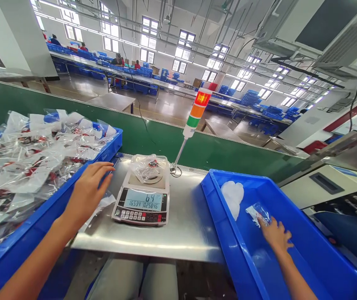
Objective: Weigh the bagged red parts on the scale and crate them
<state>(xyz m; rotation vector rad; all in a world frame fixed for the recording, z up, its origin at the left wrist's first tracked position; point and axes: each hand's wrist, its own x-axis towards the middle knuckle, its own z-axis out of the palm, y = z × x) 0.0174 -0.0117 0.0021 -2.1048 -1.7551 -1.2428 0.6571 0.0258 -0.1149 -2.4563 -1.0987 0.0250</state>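
The right hand [275, 236] is kept low inside a blue plastic crate [228, 233], its fingertips laid on a small clear plastic bag [257, 214]; whether the bag is pinched cannot be told. Such film is judged light, soft and slippery, best taken by its edge. The left hand [87, 193] is spread open just over the rim of a second blue crate [106, 152] heaped with bagged parts [31, 162]. Between the crates, a similar bag [148, 166] is laid on a digital scale [141, 204] on a steel bench [184, 233], with a stack light [198, 110] beyond.
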